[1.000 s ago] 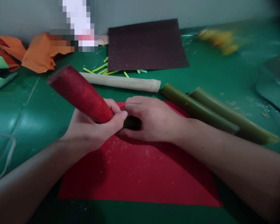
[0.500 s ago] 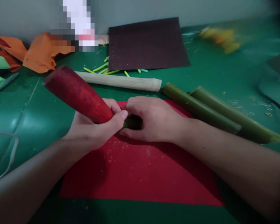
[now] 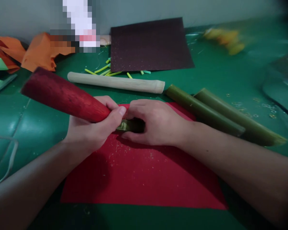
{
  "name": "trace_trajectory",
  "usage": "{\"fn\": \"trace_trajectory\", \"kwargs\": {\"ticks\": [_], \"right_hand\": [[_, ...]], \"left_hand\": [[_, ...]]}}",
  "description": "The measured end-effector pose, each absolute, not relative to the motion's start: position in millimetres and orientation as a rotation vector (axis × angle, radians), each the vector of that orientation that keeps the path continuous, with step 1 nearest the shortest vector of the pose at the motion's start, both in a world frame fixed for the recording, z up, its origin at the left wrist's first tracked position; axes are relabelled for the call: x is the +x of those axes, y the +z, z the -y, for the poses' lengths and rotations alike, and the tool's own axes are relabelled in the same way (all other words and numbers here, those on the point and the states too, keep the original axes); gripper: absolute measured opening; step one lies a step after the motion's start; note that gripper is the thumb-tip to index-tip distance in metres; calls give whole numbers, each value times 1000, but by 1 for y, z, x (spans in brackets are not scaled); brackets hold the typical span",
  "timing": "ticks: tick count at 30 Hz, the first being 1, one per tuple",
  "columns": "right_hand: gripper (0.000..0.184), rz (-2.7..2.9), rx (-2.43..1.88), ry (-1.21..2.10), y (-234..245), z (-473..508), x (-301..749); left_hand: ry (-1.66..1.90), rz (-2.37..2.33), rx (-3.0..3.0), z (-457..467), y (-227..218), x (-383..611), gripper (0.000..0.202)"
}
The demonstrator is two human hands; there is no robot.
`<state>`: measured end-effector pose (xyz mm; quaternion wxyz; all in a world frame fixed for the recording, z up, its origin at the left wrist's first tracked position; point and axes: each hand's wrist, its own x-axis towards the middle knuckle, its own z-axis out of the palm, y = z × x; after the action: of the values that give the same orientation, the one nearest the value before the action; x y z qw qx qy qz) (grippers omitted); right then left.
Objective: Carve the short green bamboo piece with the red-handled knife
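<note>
My left hand is wrapped around a thick red wooden tool handle, which leans up and out to the left; the tool's working end is hidden in the fingers. Close beside it, my right hand curls over a short green bamboo piece lying crosswise. Pale scrape marks show on the bamboo's left part, near the left thumb. Both hands are over a red sheet sprinkled with fine shavings.
Behind the hands lies a pale bamboo stick. Two green bamboo lengths rest at right, near small rings. Farther back are a dark brown sheet, yellow-green sticks and crumpled orange paper.
The red handle has swung lower and to the left, and my left hand has shifted slightly left. More of the green bamboo shows between the hands. My right hand stays nearly in place.
</note>
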<state>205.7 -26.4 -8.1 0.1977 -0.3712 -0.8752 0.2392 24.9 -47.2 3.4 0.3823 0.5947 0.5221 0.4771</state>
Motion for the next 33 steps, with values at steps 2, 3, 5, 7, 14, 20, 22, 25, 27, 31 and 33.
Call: {"fn": "trace_trajectory", "kwargs": {"ticks": [2, 3, 5, 7, 14, 20, 22, 25, 27, 31, 33], "right_hand": [[25, 2433, -1057, 683, -9, 27, 205], [26, 2430, -1070, 680, -9, 27, 205], [27, 2433, -1093, 671, -9, 27, 206], [27, 2444, -1103, 673, -9, 27, 206], [25, 2440, -1090, 664, -9, 26, 206], [27, 2453, -1044, 654, -9, 26, 206], [27, 2444, -1039, 667, -9, 26, 206], [25, 2439, -1071, 675, -9, 26, 206], [25, 2444, -1097, 669, -9, 26, 206], [25, 2462, -1094, 649, -8, 27, 205], [24, 2469, -1073, 632, -8, 27, 205]], "left_hand": [[1160, -1302, 1514, 48, 3, 25, 24], [1137, -1285, 1528, 48, 3, 25, 25], [1110, -1253, 1565, 49, 3, 25, 24], [1107, -1255, 1582, 50, 3, 25, 22], [1105, -1291, 1599, 51, 1, 24, 21], [1147, -1328, 1612, 48, 3, 24, 19], [1163, -1326, 1557, 48, 3, 24, 22], [1124, -1291, 1532, 48, 1, 23, 24], [1109, -1273, 1543, 49, 0, 23, 23], [1089, -1261, 1596, 50, 2, 23, 20], [1084, -1272, 1629, 51, 2, 22, 20]]}}
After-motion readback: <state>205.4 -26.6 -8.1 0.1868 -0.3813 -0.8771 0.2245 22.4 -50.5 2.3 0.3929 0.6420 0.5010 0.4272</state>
